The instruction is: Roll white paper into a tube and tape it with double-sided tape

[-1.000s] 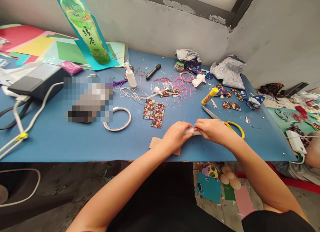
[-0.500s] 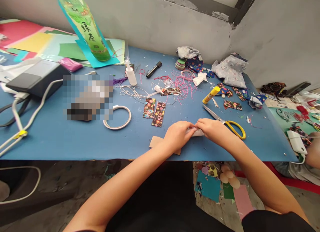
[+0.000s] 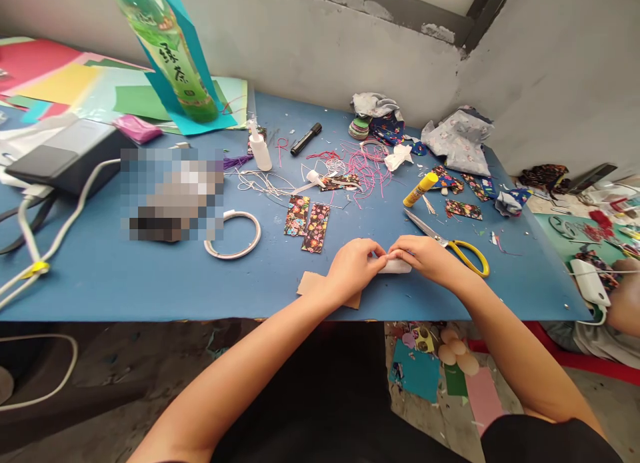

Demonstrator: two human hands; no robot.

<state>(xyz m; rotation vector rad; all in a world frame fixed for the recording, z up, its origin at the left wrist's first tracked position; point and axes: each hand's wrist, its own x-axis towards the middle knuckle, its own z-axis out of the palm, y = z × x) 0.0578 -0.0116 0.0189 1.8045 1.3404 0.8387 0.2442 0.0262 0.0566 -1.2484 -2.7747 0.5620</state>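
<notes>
My left hand (image 3: 353, 266) and my right hand (image 3: 425, 258) meet near the front edge of the blue table (image 3: 150, 276), fingertips pinched together on a small white piece (image 3: 397, 266) that lies between them. A brown cardboard piece (image 3: 313, 284) lies partly under my left wrist. Yellow-handled scissors (image 3: 457, 248) rest just behind my right hand. Two dark floral fabric strips (image 3: 309, 222) lie a little beyond my left hand.
A glue stick (image 3: 420, 190), black marker (image 3: 306, 138), small white bottle (image 3: 261, 150), tape ring (image 3: 233, 235), tangled pink and white threads (image 3: 363, 166) and fabric scraps (image 3: 457, 143) litter the table. A green tea bottle (image 3: 170, 50) and coloured paper stand at back left. Another person's arm (image 3: 623, 303) is at right.
Both hands stay at the same spot; the fingertips have closed in tighter on the white piece. The view shifted slightly.
</notes>
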